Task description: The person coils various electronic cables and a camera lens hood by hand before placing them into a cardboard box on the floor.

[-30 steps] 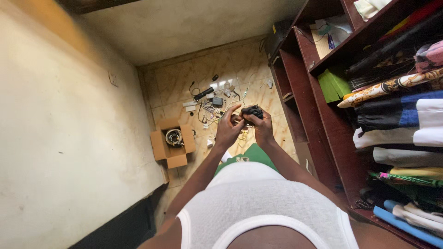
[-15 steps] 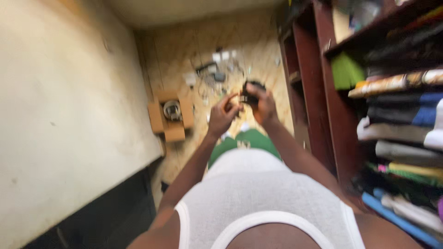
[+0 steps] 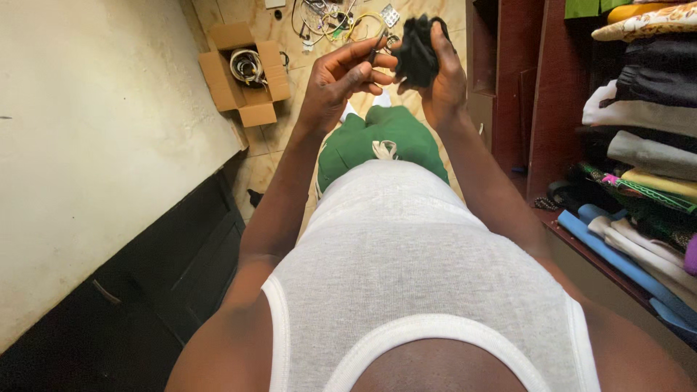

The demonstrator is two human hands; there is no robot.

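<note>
Seen from above, looking down a white vest and green shorts [image 3: 382,141] to a tiled floor. Right hand [image 3: 441,80] closed around a crumpled black bundle [image 3: 418,49], soft like cloth or a pouch, raised at chest height with the palm turned inward, probably to keep it steady and facing the eyes. Left hand [image 3: 339,76] half open just beside it, fingers spread, thumb and forefinger pinching a thin dark strand [image 3: 375,49] that runs toward the bundle; whether cord, strap or cable, too small to tell. Both hands close together, nearly touching, as for fine work on one small item.

Below on the floor, an open cardboard box [image 3: 243,72] with coiled cables inside, flaps spread flat, likely for easy reach. Further off, a tangle of loose wires [image 3: 330,18] and small parts scattered over the tiles. To the right, a dark wooden shelf unit [image 3: 555,101] stacked with folded clothes [image 3: 646,138] in many colours. To the left, a pale wall [image 3: 94,145] above a dark cabinet [image 3: 167,290].
</note>
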